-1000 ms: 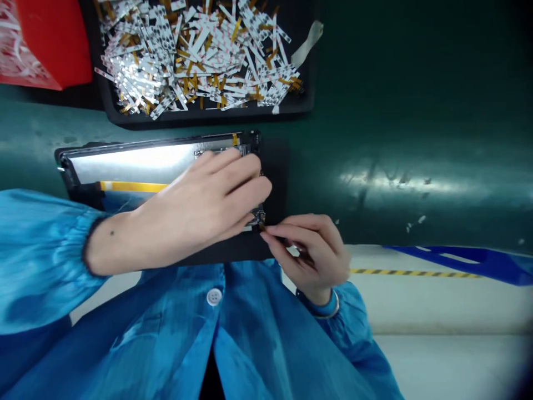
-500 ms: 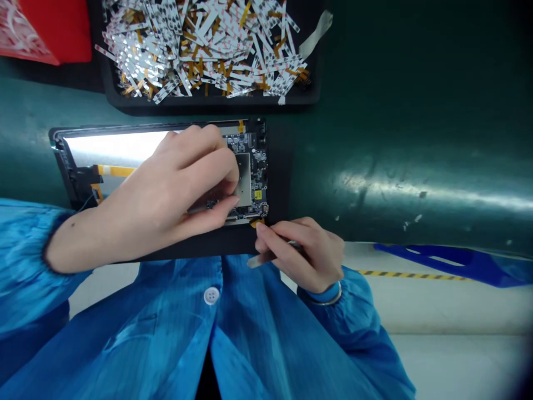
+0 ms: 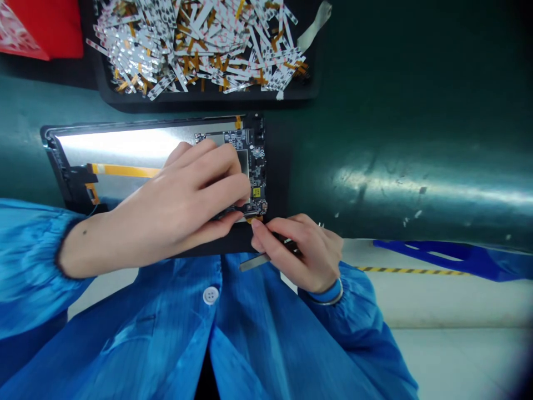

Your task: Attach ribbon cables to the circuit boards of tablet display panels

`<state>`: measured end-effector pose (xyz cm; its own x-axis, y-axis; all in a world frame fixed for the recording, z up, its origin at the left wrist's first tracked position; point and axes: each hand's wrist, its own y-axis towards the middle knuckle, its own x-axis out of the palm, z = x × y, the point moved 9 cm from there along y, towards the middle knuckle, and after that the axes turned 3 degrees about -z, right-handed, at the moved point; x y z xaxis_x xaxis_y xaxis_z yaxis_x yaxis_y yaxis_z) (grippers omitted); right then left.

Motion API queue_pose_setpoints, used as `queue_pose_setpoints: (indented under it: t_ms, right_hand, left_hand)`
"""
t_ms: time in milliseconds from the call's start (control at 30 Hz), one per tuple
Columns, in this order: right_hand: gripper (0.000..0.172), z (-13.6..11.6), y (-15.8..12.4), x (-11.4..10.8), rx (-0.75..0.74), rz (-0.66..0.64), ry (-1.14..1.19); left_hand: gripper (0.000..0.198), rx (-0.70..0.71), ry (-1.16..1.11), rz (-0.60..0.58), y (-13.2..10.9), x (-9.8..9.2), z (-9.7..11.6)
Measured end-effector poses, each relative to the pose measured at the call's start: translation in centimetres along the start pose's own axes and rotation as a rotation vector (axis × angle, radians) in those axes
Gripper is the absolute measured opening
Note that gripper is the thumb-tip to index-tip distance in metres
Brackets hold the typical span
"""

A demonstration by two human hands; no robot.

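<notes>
An opened tablet [image 3: 125, 145] lies on the green bench with its silver back plate and a circuit board [image 3: 252, 166] at its right end showing. My left hand [image 3: 187, 194] rests over the board, fingers curled and pressed onto it near its lower edge. My right hand [image 3: 300, 250] is closed around metal tweezers [image 3: 256, 261], its fingertip touching a small orange flex tab [image 3: 252, 220] at the board's bottom corner. A yellow flex strip [image 3: 125, 170] runs along the back plate.
A black tray [image 3: 200, 100] heaped with several white and orange flex strips sits behind the tablet. A red bin [image 3: 45, 28] stands at the far left. A blue band [image 3: 449, 258] and a yellow-black floor stripe lie beyond the bench edge on the right.
My left hand slid back off the board and then partly over it again. My right hand turned the tweezers so their tip now points left, and pressed its fingertip at the board's corner.
</notes>
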<state>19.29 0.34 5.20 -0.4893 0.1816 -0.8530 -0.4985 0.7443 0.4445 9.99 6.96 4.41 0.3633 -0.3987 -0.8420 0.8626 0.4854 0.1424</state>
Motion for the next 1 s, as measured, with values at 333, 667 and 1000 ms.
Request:
queue_pose_setpoints:
  t_ms: [333, 667, 1000]
  right_hand:
    - [0.009, 0.4, -0.2, 0.7, 0.014, 0.058, 0.053]
    - [0.011, 1.2, 0.0, 0.7, 0.191, 0.005, 0.09]
    - [0.008, 1.3, 0.0, 1.0, 0.178, -0.015, 0.121]
  left_hand:
    - [0.009, -0.016, -0.058, 0.003, -0.1, -0.1, -0.3]
    - [0.011, -0.033, -0.088, 0.003, -0.2, -0.1, -0.6]
    - [0.012, 0.012, -0.099, -0.059, -0.5, 0.6, -0.6]
